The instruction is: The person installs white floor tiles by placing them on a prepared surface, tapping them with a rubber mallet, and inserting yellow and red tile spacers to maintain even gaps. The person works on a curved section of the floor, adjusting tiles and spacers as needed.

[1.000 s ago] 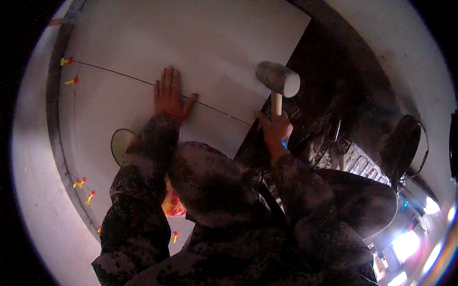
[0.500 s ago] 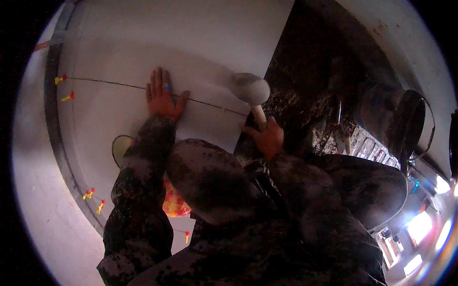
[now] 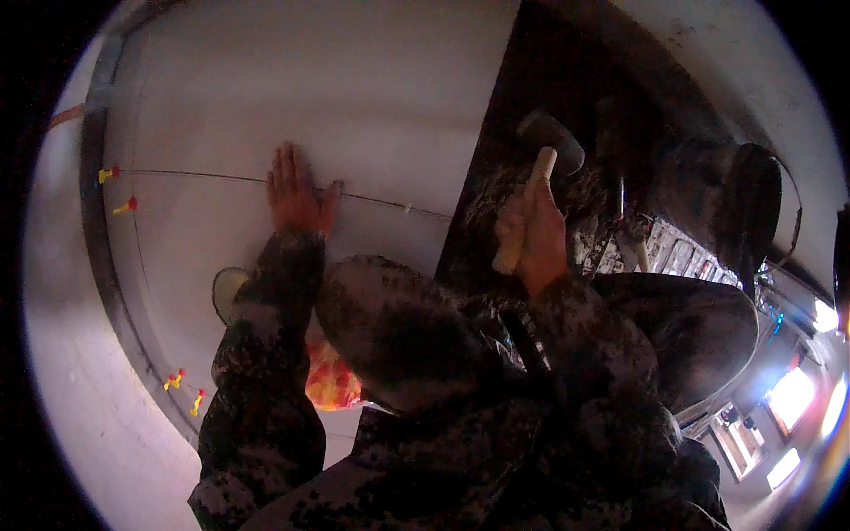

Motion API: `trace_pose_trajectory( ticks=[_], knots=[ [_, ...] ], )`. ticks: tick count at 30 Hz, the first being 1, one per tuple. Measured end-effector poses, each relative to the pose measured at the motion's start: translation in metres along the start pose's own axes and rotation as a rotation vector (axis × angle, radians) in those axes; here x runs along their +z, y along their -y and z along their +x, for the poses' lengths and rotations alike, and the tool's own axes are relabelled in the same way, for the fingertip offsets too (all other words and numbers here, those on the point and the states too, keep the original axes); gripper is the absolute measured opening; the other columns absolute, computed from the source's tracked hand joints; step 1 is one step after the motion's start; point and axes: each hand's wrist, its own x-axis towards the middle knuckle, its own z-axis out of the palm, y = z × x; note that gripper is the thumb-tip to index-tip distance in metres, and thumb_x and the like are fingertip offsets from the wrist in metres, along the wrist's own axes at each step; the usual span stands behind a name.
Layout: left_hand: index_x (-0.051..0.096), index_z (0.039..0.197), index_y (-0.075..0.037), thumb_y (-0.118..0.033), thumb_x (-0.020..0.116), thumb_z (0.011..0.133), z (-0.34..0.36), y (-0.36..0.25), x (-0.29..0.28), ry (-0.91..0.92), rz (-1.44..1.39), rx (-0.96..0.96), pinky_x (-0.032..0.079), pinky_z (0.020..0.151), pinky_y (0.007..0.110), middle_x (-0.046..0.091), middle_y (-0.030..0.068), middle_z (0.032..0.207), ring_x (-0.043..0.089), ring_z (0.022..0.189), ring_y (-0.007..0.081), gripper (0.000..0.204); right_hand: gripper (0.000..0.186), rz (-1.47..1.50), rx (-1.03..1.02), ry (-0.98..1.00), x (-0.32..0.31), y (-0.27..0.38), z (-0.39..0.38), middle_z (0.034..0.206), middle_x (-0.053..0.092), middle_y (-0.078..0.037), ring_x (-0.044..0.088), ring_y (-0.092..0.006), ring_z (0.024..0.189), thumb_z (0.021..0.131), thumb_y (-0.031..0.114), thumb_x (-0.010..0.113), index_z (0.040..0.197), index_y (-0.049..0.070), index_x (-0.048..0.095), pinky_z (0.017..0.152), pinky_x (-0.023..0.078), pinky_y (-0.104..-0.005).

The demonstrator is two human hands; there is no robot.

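Note:
My left hand [image 3: 297, 190] rests flat on a large light tile [image 3: 372, 97], fingers extended, across the thin dark joint with the tile nearer me. My right hand [image 3: 536, 239] grips the wooden handle of a rubber mallet [image 3: 548, 163]; its head is raised over the dark, rough mortar bed [image 3: 487, 203] just right of the tile's edge. Yellow-and-red levelling pieces [image 3: 128, 204] sit along the joints at the left. My knees in camouflage cloth are bent beneath my arms.
A pale wall [image 3: 62, 292] with a dark strip at its foot borders the tiles on the left. A dark bucket [image 3: 726, 208] with a wire handle stands at the right, near tools. A red-and-yellow patterned object [image 3: 332, 380] lies below my left knee. Bright windows [image 3: 788, 398] show lower right.
My right hand and the mallet have moved right, off the tile's edge, and the mallet has turned over. My left hand stays flat on the tile; the view has shifted slightly.

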Motion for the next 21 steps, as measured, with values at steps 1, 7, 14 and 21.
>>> trace_pose_trajectory(
  ticks=[1, 7, 14, 21],
  knots=[
    [0.023, 0.157, 0.001, -0.054, 0.063, 0.09, 0.004, -0.004, -0.005, 0.011, 0.002, -0.007, 0.02, 0.121, 0.059, 0.021, 0.0216, 0.165, 0.02, 0.153, 0.0387, 0.095, 0.047, -0.07, -0.014, -0.082, 0.01, 0.003, -0.002, 0.078, 0.053, -0.004, 0.05, -0.0154, 0.062, 0.103, 0.053, 0.051, 0.105, 0.006, 0.054, 0.051, 0.043, -0.0353],
    [0.016, 0.16, -0.004, -0.053, 0.061, 0.092, 0.0, 0.002, 0.0, -0.023, -0.039, 0.005, 0.015, 0.123, 0.055, 0.016, 0.0171, 0.167, 0.015, 0.155, 0.0342, 0.094, 0.046, -0.088, 0.046, 0.195, -0.013, 0.001, 0.004, 0.077, 0.053, -0.005, 0.051, -0.0161, 0.06, 0.101, 0.052, 0.055, 0.102, 0.007, 0.054, 0.052, 0.046, -0.0356],
    [0.013, 0.161, -0.006, -0.051, 0.058, 0.094, -0.001, -0.001, -0.002, 0.013, 0.005, -0.026, 0.013, 0.124, 0.052, 0.013, 0.0141, 0.169, 0.011, 0.156, 0.0313, 0.092, 0.039, -0.179, -0.045, 0.257, -0.011, -0.014, -0.001, 0.077, 0.049, -0.002, 0.048, -0.0134, 0.058, 0.103, 0.047, 0.056, 0.103, 0.008, 0.052, 0.051, 0.042, -0.0311],
    [0.012, 0.162, -0.006, -0.055, 0.055, 0.095, 0.001, -0.001, -0.002, -0.015, -0.004, -0.007, 0.012, 0.124, 0.053, 0.012, 0.0128, 0.169, 0.01, 0.156, 0.0299, 0.093, 0.043, -0.07, 0.013, 0.025, 0.0, 0.001, -0.001, 0.073, 0.05, -0.002, 0.049, -0.0145, 0.057, 0.1, 0.051, 0.058, 0.097, 0.008, 0.052, 0.05, 0.042, -0.0321]
  ],
)
